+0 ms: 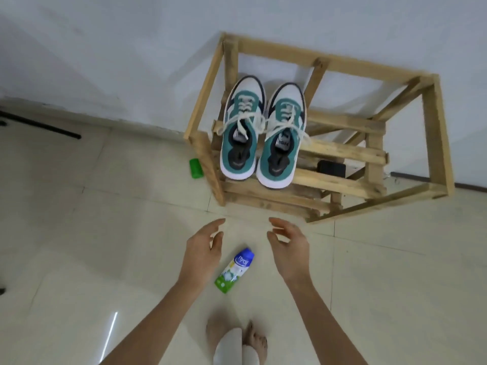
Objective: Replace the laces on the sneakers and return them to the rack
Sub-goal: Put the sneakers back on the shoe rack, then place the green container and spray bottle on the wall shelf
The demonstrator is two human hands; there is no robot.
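Sneakers [238, 143], a teal, white and navy pair, stand on the slats of the wooden rack [369, 68]. The rack is an open frame set against the white wall on pale floor tiles. The pair sits side by side at the rack's left end, toes toward the wall and heels at the front slats. White laces [253, 118] are threaded through both and lie in loose loops across the tongues.

Both bare forearms reach toward the rack's front, converging slightly. The left hand [204, 250] hovers short of the rack's front left leg, palm turned inward. Its fingers are apart and gently bent, its thumb is held away from them, and it grips nothing. The right hand [290, 248] mirrors it just to the right, palm facing the left hand. Its fingers are spread and softly curved, and it too holds nothing. Neither hand touches the rack or the pair; a gap of floor shows between the fingertips and the lowest slat.

Two bare feet [254, 338] stand on the tiles, farther from the rack than the hands.

A bottle [235, 270] with a blue top and a green base is on the floor in front of the rack. It shows between the two wrists; whether it stands or lies I cannot tell.

A black box [331, 168] rests on a lower level of the rack, right of the pair.

A small green object [196, 168] lies on the floor just beside the rack's left front leg.
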